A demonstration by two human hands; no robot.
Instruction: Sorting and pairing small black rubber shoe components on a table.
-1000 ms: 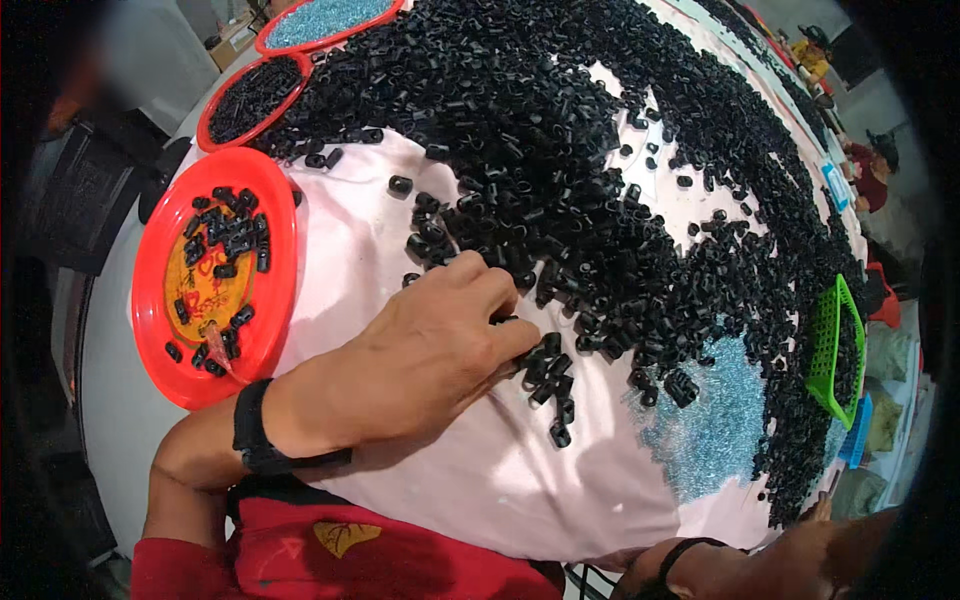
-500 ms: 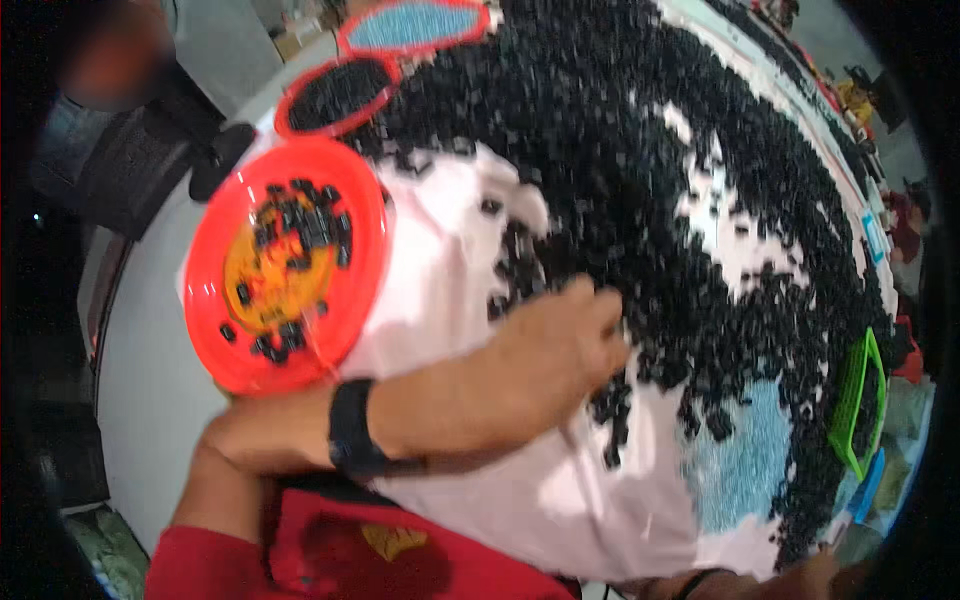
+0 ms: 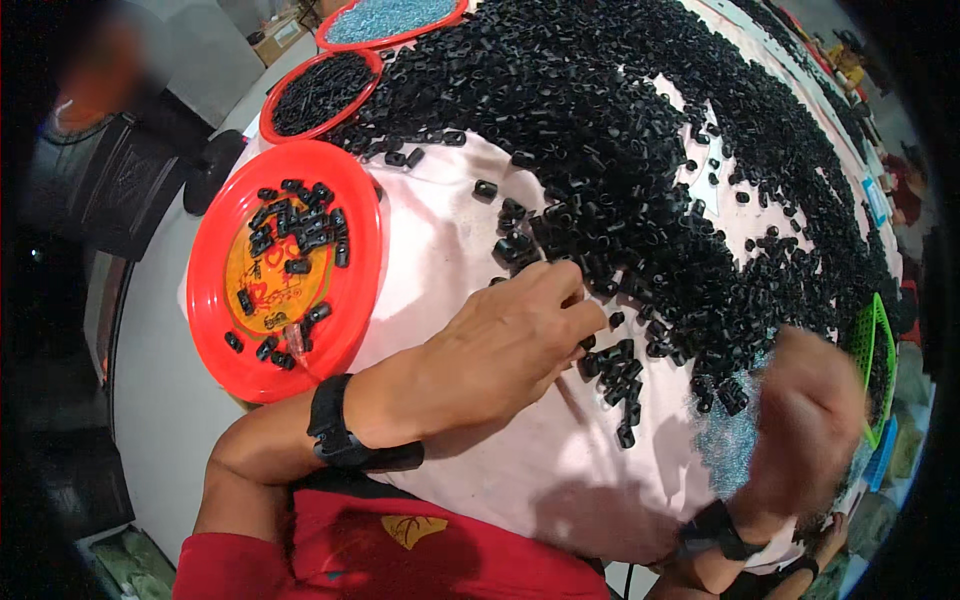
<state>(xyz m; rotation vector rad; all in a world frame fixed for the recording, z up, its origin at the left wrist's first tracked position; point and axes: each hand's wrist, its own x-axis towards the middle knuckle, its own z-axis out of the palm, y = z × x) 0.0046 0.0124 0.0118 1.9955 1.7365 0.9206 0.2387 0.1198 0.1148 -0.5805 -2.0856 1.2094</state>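
My left hand, a dark band on its wrist, is closed with fingertips pinched at the near edge of a big heap of small black plastic pieces. What the pinch holds is hidden, though black pieces lie right by the fingertips. Over the right part of the table is my right hand, also banded at the wrist. Motion smears its fingers. It hovers above or beside a patch of small silvery-blue metal pieces. A red plate left of my left hand carries some black pieces on its yellow printed centre.
Behind the plate stand a red dish of thin black parts and another of silvery-blue pieces. A green basket is at the right edge. Pale cloth covers the table. Another person sits at the far left.
My right hand has risen into view from the lower right edge, over the silvery-blue patch. My left hand has shifted slightly left and stays pinched by the heap.
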